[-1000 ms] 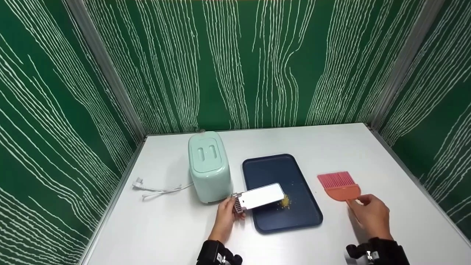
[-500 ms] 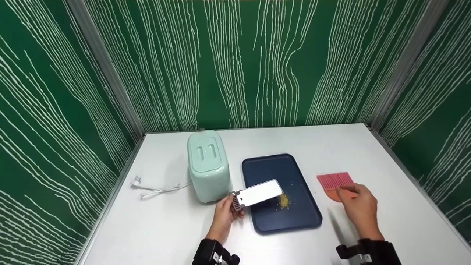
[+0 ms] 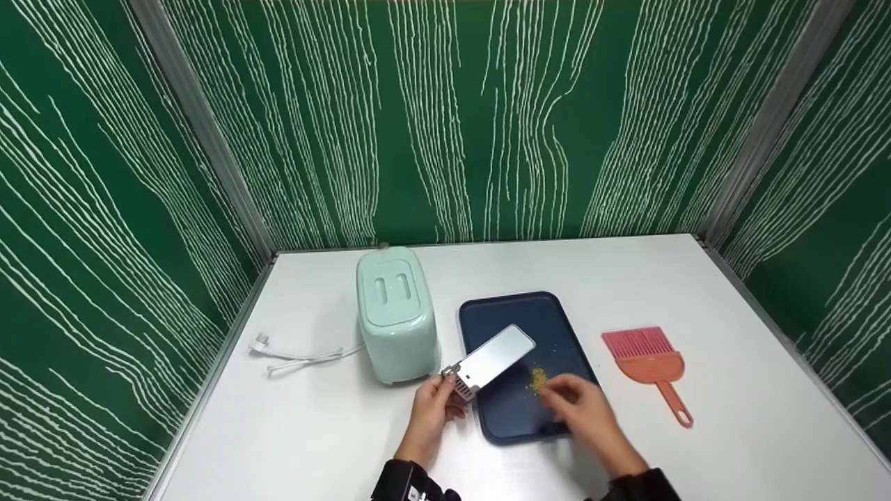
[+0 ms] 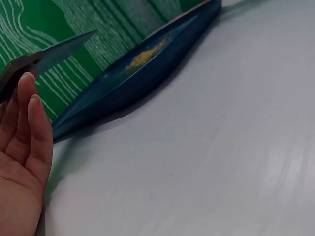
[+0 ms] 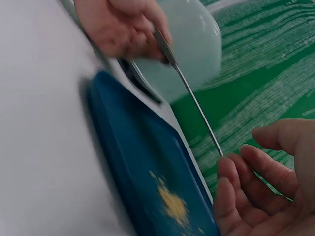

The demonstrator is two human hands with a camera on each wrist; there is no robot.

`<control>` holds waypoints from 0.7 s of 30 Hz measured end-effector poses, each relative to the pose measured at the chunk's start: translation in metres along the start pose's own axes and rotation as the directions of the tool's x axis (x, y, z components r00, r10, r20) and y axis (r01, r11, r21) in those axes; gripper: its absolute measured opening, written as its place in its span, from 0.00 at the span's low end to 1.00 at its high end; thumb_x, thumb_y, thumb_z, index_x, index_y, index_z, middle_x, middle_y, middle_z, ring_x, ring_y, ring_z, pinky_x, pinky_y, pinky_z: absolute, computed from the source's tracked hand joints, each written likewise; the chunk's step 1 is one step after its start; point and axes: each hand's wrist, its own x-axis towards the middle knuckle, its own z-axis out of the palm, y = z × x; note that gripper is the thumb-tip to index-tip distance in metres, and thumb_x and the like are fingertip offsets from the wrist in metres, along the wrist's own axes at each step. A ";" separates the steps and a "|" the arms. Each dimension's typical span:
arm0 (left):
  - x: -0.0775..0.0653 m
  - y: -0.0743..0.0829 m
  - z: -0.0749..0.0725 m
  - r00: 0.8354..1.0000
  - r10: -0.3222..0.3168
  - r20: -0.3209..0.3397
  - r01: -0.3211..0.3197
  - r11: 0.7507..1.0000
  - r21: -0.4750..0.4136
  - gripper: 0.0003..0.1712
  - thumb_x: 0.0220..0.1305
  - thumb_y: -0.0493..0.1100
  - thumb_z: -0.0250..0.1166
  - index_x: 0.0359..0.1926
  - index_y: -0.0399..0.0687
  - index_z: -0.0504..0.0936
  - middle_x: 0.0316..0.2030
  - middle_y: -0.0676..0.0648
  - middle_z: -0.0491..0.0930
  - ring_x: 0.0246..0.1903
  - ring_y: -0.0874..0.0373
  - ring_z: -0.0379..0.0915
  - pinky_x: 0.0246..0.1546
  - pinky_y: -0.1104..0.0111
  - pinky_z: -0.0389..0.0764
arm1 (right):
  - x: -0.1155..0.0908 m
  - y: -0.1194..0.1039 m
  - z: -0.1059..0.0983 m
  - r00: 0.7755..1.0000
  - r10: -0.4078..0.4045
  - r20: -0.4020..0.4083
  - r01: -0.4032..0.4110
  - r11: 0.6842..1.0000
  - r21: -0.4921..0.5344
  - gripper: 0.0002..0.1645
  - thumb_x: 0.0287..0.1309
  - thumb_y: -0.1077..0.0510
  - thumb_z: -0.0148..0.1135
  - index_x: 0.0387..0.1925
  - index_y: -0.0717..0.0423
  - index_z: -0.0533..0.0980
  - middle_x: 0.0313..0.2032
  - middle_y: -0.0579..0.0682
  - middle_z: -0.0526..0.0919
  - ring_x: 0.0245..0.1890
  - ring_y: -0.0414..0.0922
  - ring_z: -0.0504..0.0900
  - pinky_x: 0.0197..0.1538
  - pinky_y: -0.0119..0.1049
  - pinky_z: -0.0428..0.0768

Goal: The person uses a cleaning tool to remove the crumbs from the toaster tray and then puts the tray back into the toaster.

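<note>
In the head view my left hand (image 3: 426, 417) grips the slotted end of a flat, shiny metal crumb tray (image 3: 498, 355). Its plate slants over the left part of a navy serving tray (image 3: 511, 421). A small heap of yellow crumbs (image 3: 537, 380) lies on the serving tray. My right hand (image 3: 586, 416) hovers over the serving tray's front right part, beside the crumbs, and holds nothing. Seen from the right wrist, its fingers (image 5: 231, 169) are loosely bent, thumb apart. They appear near the metal plate's far end there, but the head view shows a gap.
A mint-green toaster (image 3: 397, 313) stands left of the serving tray, its white cord (image 3: 306, 360) trailing left. To the right lies an orange brush (image 3: 653, 367) with pink bristles. Patterned green walls (image 3: 487, 125) enclose the white table's back and sides.
My right hand has left the brush and moved left to the serving tray. The left hand has turned the crumb tray, so its far end points further up and away.
</note>
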 end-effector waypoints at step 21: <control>-0.013 0.002 0.034 0.995 0.009 0.101 0.000 0.996 -0.090 0.11 0.67 0.38 0.62 0.45 0.34 0.75 0.25 0.48 0.83 0.18 0.62 0.77 0.20 0.73 0.78 | -0.003 -0.017 0.061 0.939 0.188 0.290 -0.289 0.887 0.361 0.36 0.68 0.55 0.60 0.63 0.79 0.61 0.37 0.60 0.85 0.28 0.46 0.86 0.35 0.41 0.87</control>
